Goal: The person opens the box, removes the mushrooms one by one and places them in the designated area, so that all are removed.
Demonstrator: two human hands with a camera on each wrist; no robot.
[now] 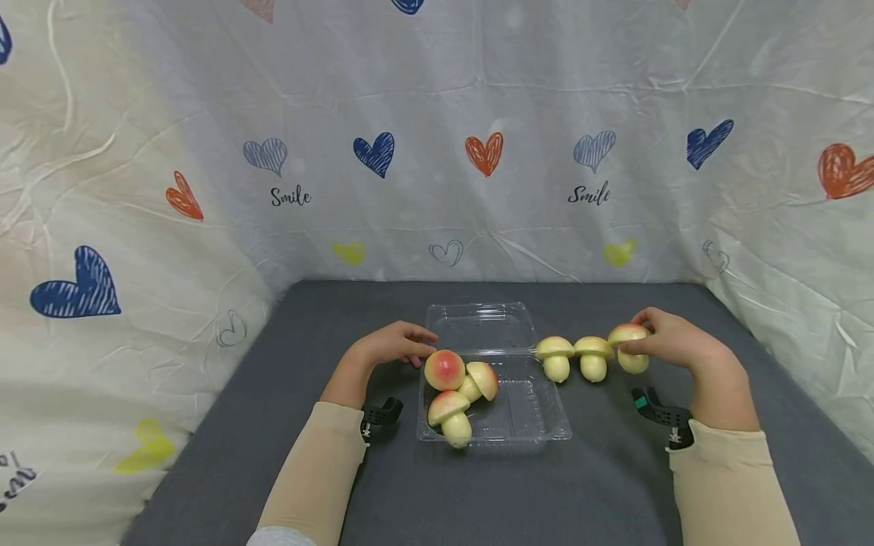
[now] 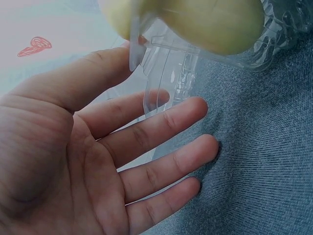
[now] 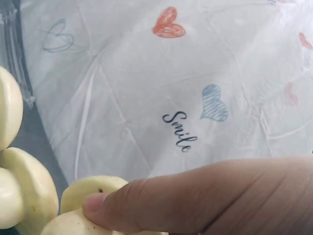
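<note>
On the right of the head view, my right hand (image 1: 676,341) holds a toy mushroom (image 1: 633,364) with a red-tinged cap and pale stem, thumb on its near side. In the right wrist view the thumb presses this mushroom (image 3: 76,223); the other fingers are hidden. Two yellow-green mushrooms, one near the container (image 1: 556,368) and one in the middle (image 1: 592,368), stand in a row beside it. My left hand (image 1: 389,345), fingers fairly straight, is at the left edge of the clear plastic container (image 1: 529,402). Inside lie three mushrooms: one (image 1: 444,370), another (image 1: 483,379) and a third (image 1: 456,428).
The container's clear lid (image 1: 481,326) lies folded back behind its base. A dark grey cloth (image 1: 519,500) covers the table. White sheeting (image 1: 437,114) printed with hearts hangs behind and at both sides.
</note>
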